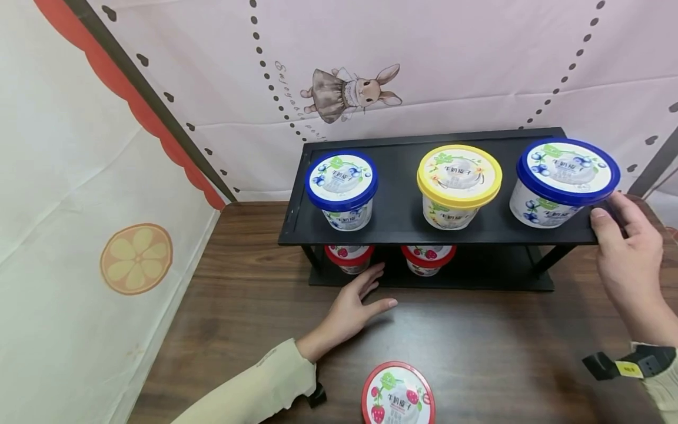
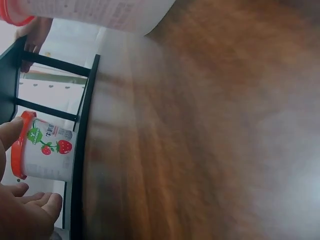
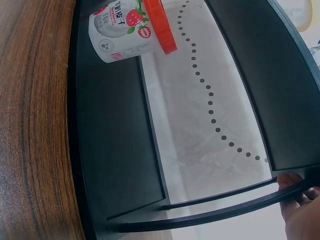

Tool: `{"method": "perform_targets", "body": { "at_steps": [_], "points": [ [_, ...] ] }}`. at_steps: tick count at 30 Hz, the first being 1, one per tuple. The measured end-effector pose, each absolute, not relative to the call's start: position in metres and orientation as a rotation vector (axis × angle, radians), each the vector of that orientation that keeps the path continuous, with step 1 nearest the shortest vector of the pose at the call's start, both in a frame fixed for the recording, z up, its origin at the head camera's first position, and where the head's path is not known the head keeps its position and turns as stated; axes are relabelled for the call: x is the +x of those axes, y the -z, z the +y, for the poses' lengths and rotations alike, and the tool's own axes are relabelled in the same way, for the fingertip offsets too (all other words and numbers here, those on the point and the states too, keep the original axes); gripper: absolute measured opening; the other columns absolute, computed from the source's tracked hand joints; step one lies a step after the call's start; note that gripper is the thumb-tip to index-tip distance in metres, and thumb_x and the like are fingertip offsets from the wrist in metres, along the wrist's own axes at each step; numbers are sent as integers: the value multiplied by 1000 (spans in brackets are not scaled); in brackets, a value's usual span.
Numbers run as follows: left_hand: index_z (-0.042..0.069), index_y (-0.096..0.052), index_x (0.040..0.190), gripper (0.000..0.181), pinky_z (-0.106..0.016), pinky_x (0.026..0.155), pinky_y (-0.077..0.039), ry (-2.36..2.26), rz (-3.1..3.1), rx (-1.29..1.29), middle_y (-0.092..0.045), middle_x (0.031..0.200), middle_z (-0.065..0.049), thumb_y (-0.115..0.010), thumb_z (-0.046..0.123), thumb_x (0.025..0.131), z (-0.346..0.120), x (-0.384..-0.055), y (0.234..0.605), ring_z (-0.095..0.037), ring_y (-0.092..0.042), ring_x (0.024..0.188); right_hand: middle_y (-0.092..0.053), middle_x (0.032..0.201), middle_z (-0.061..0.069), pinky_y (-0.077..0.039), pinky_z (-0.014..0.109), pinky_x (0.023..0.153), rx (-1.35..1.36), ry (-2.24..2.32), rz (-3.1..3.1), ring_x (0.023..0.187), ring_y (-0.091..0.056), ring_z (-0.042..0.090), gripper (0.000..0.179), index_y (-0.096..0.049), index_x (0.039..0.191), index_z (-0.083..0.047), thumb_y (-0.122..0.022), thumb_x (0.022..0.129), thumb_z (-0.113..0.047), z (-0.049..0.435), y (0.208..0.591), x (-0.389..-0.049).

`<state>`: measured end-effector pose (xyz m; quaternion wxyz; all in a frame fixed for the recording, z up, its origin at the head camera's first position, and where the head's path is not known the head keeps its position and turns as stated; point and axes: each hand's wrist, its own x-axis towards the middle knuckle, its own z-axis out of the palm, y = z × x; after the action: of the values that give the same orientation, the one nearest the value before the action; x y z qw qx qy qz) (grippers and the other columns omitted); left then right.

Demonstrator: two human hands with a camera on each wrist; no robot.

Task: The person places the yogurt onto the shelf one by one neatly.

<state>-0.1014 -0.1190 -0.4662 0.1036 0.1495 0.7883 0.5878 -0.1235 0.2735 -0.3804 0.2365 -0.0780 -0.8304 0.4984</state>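
My left hand, fingers loosely extended and thumb apart, is in front of a red-lidded strawberry tub on the lower shelf; it holds nothing. Another strawberry tub stands to the right on that level. At the right end of the two-tier black rack, my right hand grips the upper shelf's edge, with fingers curled around it in the right wrist view. Beside that hand stands a blue-lidded blueberry tub. A yellow-lidded tub and another blue-lidded tub share the top shelf.
Nearer me on the brown wooden table is a further strawberry tub with a red lid. Behind the rack hangs a pale curtain printed with a rabbit. A white cloth lies along the left side.
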Motion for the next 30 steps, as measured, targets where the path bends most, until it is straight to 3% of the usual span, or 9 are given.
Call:
{"method": "perform_targets", "body": {
  "at_steps": [3, 9, 15, 18, 22, 26, 30],
  "points": [
    [6, -43, 147, 67, -32, 106, -36, -1776, 2311, 485, -43, 149, -5, -75, 17, 89, -125, -97, 466, -16, -43, 133, -43, 149, 6, -33, 18, 104, -207, -1364, -2277, 126, -41, 9, 44, -40, 151, -20, -40, 106, -19, 273, 379, -124],
    [-6, -49, 138, 50, -47, 105, -37, -1873, 2137, 603, -49, 141, -20, -68, -1, 91, -133, -81, 442, -35, -45, 129, -41, 151, 4, -31, 21, 106, -228, -1363, -2297, 130, -40, 10, 45, -38, 152, -22, -39, 107, -20, 274, 380, -123],
    [-6, -51, 136, 38, -52, 102, -38, -1766, 1916, 812, -54, 136, -19, -52, -8, 97, -146, -79, 450, -42, -48, 124, -40, 151, 4, -31, 20, 106, -219, -1365, -2299, 130, -39, 11, 45, -38, 152, -22, -39, 107, -21, 274, 380, -123],
    [-4, -44, 142, 49, -49, 104, -37, -1619, 1832, 996, -48, 143, -17, -50, -14, 95, -151, -80, 458, -41, -44, 128, -40, 151, 4, -31, 20, 105, -205, -1368, -2293, 130, -39, 12, 45, -38, 152, -22, -39, 107, -20, 275, 381, -122],
    [6, -29, 153, 76, -40, 110, -31, -1349, 1714, 1143, -32, 156, -6, -53, -18, 85, -156, -82, 458, -27, -34, 139, -41, 150, 5, -31, 17, 103, -188, -1375, -2280, 128, -40, 11, 45, -38, 152, -21, -40, 107, -19, 275, 381, -121],
    [15, -19, 157, 93, -36, 114, -22, -1152, 1658, 1155, -17, 161, 3, -66, -10, 81, -158, -81, 455, -16, -18, 145, -41, 150, 5, -31, 17, 104, -180, -1379, -2268, 129, -40, 11, 45, -38, 152, -20, -40, 107, -19, 274, 380, -122],
    [22, -14, 158, 107, -35, 115, -17, -1057, 1655, 1125, -12, 161, 10, -82, 4, 78, -156, -77, 454, -12, -10, 146, -42, 149, 5, -32, 17, 103, -193, -1388, -2262, 129, -40, 11, 45, -39, 151, -19, -41, 106, -18, 274, 381, -123]
  ]
}}
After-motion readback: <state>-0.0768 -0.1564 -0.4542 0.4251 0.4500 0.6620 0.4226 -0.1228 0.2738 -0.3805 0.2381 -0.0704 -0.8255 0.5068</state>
